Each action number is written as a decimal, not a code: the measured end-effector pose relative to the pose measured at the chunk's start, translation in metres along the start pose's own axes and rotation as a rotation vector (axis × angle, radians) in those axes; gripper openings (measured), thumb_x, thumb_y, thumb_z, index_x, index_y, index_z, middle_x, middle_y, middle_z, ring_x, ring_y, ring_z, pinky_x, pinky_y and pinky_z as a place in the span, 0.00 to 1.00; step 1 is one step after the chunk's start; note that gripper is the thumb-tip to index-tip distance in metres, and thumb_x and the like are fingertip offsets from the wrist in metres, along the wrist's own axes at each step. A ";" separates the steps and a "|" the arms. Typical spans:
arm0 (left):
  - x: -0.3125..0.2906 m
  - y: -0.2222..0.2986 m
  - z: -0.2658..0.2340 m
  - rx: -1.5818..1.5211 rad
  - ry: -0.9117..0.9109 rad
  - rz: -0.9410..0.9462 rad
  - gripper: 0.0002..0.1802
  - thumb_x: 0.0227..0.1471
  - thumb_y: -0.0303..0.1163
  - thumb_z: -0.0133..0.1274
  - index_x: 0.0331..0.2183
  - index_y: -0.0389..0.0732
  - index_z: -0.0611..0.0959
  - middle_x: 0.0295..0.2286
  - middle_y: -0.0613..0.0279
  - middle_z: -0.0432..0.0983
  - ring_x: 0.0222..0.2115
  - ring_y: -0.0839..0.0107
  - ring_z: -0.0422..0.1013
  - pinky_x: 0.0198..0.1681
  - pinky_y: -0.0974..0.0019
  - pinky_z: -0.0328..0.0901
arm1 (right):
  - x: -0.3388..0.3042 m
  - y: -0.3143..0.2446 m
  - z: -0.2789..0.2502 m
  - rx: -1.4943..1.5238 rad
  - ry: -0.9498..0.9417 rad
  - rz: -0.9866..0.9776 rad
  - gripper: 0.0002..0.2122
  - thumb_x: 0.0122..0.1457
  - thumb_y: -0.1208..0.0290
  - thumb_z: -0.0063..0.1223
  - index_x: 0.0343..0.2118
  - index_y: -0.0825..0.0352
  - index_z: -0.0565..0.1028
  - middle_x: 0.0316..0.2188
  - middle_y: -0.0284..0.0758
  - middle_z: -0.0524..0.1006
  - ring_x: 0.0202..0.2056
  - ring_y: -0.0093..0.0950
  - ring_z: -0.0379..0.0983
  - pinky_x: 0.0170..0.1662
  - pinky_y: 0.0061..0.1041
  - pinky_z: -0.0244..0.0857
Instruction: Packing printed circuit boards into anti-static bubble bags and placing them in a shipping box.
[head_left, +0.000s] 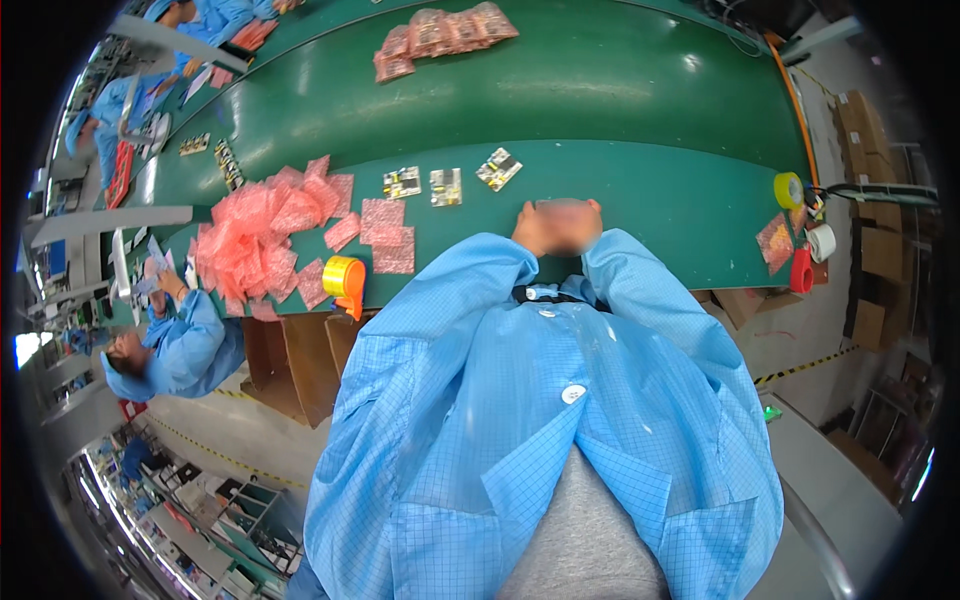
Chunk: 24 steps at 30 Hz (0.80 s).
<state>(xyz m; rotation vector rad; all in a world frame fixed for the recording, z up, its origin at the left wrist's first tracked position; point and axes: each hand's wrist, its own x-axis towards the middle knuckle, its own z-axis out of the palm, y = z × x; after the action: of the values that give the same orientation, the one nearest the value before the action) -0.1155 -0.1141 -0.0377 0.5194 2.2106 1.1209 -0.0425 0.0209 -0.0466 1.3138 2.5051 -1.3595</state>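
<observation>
On the green counter (640, 190), your left hand (540, 228) and right hand (583, 222) meet, fingers' opening indiscernible; nearest circuit board (498, 168) looks light, stiff, fragile—grip its edges.

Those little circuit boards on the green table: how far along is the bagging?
Done: a batch of filled pink bags lies on the far belt. In hand: nothing visible; both hands are clasped together at the table edge. Left: three bare circuit boards and a heap of empty pink bags beside them.
</observation>
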 end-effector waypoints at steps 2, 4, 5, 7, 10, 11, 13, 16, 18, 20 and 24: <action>-0.010 0.006 -0.007 -0.032 0.009 -0.013 0.58 0.28 0.44 0.71 0.54 0.26 0.58 0.46 0.39 0.68 0.48 0.51 0.67 0.50 0.58 0.65 | 0.003 -0.004 0.000 0.034 -0.012 0.072 0.56 0.26 0.55 0.76 0.55 0.79 0.51 0.50 0.52 0.64 0.50 0.42 0.65 0.54 0.32 0.61; -0.014 0.004 -0.023 -0.073 0.069 -0.034 0.56 0.32 0.44 0.70 0.55 0.27 0.58 0.46 0.41 0.67 0.45 0.55 0.68 0.48 0.59 0.66 | 0.017 0.022 0.004 0.083 -0.006 0.049 0.57 0.25 0.52 0.75 0.57 0.75 0.51 0.52 0.52 0.63 0.53 0.43 0.63 0.57 0.34 0.58; -0.020 0.011 -0.041 -0.146 0.079 -0.081 0.53 0.33 0.44 0.69 0.54 0.28 0.59 0.45 0.42 0.67 0.44 0.56 0.68 0.46 0.60 0.66 | 0.016 0.027 0.004 0.042 0.025 0.060 0.57 0.25 0.52 0.75 0.57 0.75 0.51 0.52 0.52 0.62 0.54 0.43 0.62 0.58 0.34 0.58; -0.025 -0.030 -0.071 0.095 0.404 0.071 0.35 0.36 0.38 0.65 0.44 0.32 0.70 0.40 0.45 0.69 0.40 0.53 0.68 0.45 0.56 0.64 | 0.022 0.035 -0.002 0.066 0.002 0.017 0.57 0.28 0.53 0.74 0.58 0.75 0.49 0.52 0.52 0.62 0.53 0.43 0.62 0.58 0.34 0.57; -0.046 -0.072 -0.129 0.388 0.745 0.050 0.25 0.36 0.35 0.60 0.37 0.34 0.73 0.38 0.46 0.70 0.41 0.48 0.65 0.48 0.48 0.58 | 0.035 0.061 -0.032 0.239 -0.023 -0.004 0.57 0.28 0.55 0.75 0.58 0.75 0.47 0.52 0.52 0.61 0.53 0.43 0.61 0.58 0.34 0.56; -0.055 -0.079 -0.144 0.478 0.777 -0.100 0.25 0.35 0.35 0.61 0.36 0.34 0.73 0.38 0.45 0.69 0.42 0.47 0.64 0.49 0.48 0.58 | 0.037 0.066 -0.045 0.218 0.003 -0.009 0.55 0.30 0.53 0.73 0.58 0.73 0.49 0.53 0.52 0.61 0.54 0.45 0.60 0.59 0.36 0.54; -0.076 -0.108 -0.165 0.539 0.801 -0.267 0.24 0.35 0.35 0.61 0.34 0.34 0.73 0.38 0.45 0.68 0.43 0.46 0.63 0.49 0.48 0.58 | 0.043 0.059 -0.071 -0.017 0.028 0.014 0.54 0.30 0.52 0.72 0.58 0.71 0.51 0.54 0.51 0.60 0.55 0.46 0.58 0.59 0.37 0.53; -0.094 -0.145 -0.174 0.453 0.685 -0.304 0.18 0.35 0.33 0.61 0.31 0.37 0.74 0.38 0.44 0.68 0.44 0.44 0.63 0.49 0.49 0.59 | 0.043 0.048 -0.080 -0.377 0.158 0.031 0.49 0.31 0.49 0.70 0.57 0.67 0.57 0.56 0.49 0.59 0.57 0.46 0.55 0.60 0.39 0.51; -0.098 -0.160 -0.177 0.471 0.689 -0.258 0.14 0.36 0.30 0.60 0.28 0.38 0.75 0.37 0.45 0.68 0.40 0.46 0.66 0.47 0.49 0.61 | 0.037 -0.001 -0.081 -0.463 0.398 -0.143 0.47 0.32 0.50 0.69 0.56 0.66 0.59 0.56 0.48 0.58 0.57 0.45 0.55 0.59 0.40 0.51; -0.096 -0.142 -0.177 0.363 0.740 -0.210 0.12 0.34 0.31 0.60 0.24 0.38 0.75 0.30 0.49 0.72 0.32 0.49 0.68 0.38 0.49 0.64 | 0.040 -0.034 -0.078 -0.472 0.376 -0.356 0.42 0.37 0.52 0.68 0.53 0.69 0.61 0.52 0.49 0.62 0.54 0.45 0.58 0.57 0.39 0.54; -0.083 -0.137 -0.148 0.009 0.557 -0.042 0.12 0.52 0.36 0.58 0.29 0.37 0.76 0.28 0.57 0.75 0.28 0.69 0.73 0.32 0.66 0.69 | 0.056 -0.080 0.007 -0.225 0.063 -0.487 0.44 0.36 0.47 0.69 0.52 0.73 0.62 0.49 0.50 0.65 0.51 0.45 0.60 0.55 0.39 0.57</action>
<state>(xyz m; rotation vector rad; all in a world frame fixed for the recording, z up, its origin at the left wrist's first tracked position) -0.1620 -0.3269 -0.0533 0.1691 2.6792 1.3551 -0.1349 0.0314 -0.0155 0.7453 3.0433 -1.0478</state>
